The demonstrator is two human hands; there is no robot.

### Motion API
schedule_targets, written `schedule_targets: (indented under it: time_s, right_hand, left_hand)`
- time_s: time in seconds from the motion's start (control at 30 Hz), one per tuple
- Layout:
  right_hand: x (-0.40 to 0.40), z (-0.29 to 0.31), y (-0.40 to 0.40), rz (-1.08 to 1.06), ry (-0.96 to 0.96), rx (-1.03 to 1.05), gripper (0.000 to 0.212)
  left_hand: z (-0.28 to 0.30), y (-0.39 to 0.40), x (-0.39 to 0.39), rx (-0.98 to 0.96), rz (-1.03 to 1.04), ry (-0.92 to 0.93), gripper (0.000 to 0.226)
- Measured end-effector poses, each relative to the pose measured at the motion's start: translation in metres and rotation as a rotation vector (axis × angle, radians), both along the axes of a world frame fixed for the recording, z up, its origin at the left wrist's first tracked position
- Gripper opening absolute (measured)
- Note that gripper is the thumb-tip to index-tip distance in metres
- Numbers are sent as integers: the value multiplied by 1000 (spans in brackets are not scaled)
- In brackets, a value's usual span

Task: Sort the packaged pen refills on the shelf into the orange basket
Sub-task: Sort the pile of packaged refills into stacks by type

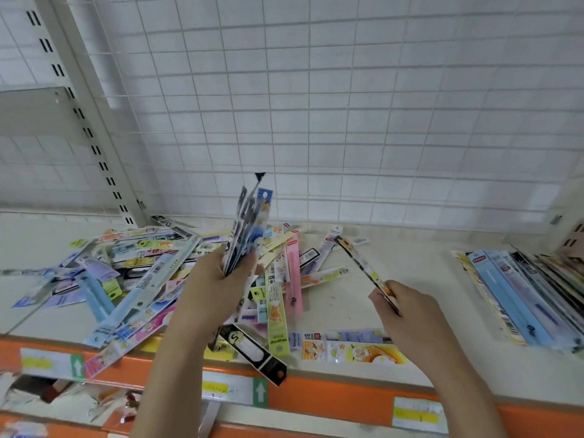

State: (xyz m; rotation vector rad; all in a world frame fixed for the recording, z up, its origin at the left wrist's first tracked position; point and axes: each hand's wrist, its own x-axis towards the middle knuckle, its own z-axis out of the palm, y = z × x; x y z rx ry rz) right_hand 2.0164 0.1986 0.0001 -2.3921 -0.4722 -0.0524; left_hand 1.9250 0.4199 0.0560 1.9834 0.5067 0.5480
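In the head view, the left hand (215, 279) grips a fanned bundle of packaged refills (248, 226), fingers and thumb curled round its lower end so the packs stand nearly upright above the shelf (363, 298). The right hand (401, 306) pinches 1 dark patterned refill pack (363, 263) by its near end, the pack slanting up and to the left, clear of the surface. Under and behind the left hand lies a loose heap of refill packs (136, 273) in many colours, spread across the cream shelf, with a few strays along the front edge, among them a black-and-white pack (252, 352) overhanging the orange shelf lip (316, 396). At the far right a tidier stack of packs (531, 298) lies flat, well apart from the heap. White wire grid (316, 105) backs the shelf. The orange basket cannot be seen.
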Motion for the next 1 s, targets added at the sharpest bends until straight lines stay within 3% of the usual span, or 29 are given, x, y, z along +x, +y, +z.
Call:
schedule_targets:
  time_s: [0.13,0.23,0.47,0.63,0.73,0.87,1.0]
  right_hand:
    - [-5,2,-10,131,133,-69,12]
    - [-13,1,-16,216,246,-150,23]
    - [-16,0,-12,126,118,-158,15]
    - [-9,8,-11,64,-106,-269,25]
    - [-5,17,-11,117,-199,-314,15]
    - [-5,21,-4,164,-36,-138,15]
    - [-9,16,6,187,43,-164,25]
  left_hand:
    - [-2,-10,4,67,-9,37,32]
    - [-8,-12,6,95,4,59,30]
    - [-13,-13,2,93,12,98,36]
    - [-14,-7,-6,97,35,107,37]
    - [-16,-3,-10,72,59,118,37]
    - [-19,3,-17,69,85,112,33]
    - [-21,11,-24,105,117,126,34]
